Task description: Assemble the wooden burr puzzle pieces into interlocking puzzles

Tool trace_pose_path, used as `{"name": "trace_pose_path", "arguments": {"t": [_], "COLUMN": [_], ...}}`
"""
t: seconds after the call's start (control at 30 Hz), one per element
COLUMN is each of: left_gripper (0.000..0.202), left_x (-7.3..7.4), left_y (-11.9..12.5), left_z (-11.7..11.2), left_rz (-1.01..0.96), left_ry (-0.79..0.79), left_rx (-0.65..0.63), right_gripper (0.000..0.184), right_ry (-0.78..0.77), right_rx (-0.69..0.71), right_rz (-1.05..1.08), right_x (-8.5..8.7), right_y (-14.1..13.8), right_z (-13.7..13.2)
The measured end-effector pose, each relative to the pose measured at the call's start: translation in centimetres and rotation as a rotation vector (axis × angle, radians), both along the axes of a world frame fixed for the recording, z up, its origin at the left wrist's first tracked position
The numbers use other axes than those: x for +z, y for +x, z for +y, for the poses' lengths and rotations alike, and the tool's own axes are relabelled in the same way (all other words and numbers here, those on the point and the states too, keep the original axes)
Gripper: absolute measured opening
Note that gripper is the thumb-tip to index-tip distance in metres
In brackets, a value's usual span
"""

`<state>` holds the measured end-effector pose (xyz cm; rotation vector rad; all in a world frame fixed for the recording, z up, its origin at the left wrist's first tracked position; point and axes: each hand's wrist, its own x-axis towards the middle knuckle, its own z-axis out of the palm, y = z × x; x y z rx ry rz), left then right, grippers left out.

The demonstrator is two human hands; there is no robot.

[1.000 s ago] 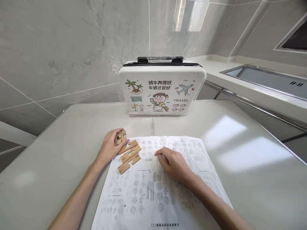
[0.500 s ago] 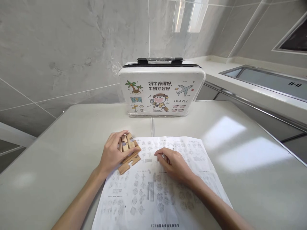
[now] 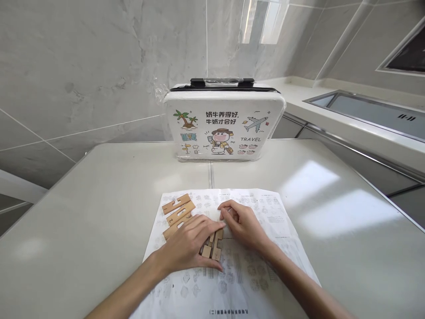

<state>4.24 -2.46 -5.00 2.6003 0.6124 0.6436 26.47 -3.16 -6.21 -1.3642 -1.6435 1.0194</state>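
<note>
Left hand [image 3: 191, 243] around notched wooden blocks [image 3: 216, 249], over printed paper [image 3: 244, 274]

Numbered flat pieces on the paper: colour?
Numbered pieces: light brown with dark markings, seen in the head view.

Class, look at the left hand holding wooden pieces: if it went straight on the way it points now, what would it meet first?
The left hand would probably meet the right hand first, though how close they are in depth is unclear.

L hand [image 3: 187, 241] is bringing the wood blocks [image 3: 217, 248] over from the sheet's [image 3: 249, 299] far L corner to mid-sheet, nr the R hand [image 3: 244, 223], uncovering strips 1 & 2 [image 3: 173, 218], partly hiding the 3rd strip [image 3: 171, 232].
</note>
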Motion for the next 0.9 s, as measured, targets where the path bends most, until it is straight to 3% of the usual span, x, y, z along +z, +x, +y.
{"name": "trace_pose_path", "arguments": {"t": [0.13,0.27,0.47,0.6,0.77,0.9], "left_gripper": [0.086,0.088,0.079,0.07,0.074,0.079], "left_x": [0.1,1.2,2.9,3.4,3.6,3.2], "left_y": [0.1,-0.9,-2.9,-3.4,-3.4,-2.8], "left_z": [0.1,1.0,2.5,2.7,2.2,1.6], "left_rz": [0.019,0.055,0.169,0.155,-0.052,-0.337], "left_ry": [-0.047,-0.113,-0.079,-0.125,-0.44,-0.826], "left_rx": [-0.015,-0.015,0.022,0.041,0.156,0.236], "right_gripper": [0.015,0.016,0.013,0.025,0.045,0.036], "right_ry": [0.015,0.043,0.073,0.072,0.005,0.022], "right_rx": [0.027,0.049,0.345,0.424,0.492,0.524], "right_rz": [-0.03,-0.061,-0.137,-0.197,-0.227,-0.25], "right_x": [0.1,0.3,0.6,0.6,1.0,1.2], "right_y": [-0.1,0.2,1.0,1.5,2.0,2.0], "right_z": [-0.1,0.0,0.0,-0.1,0.1,0.2]}}
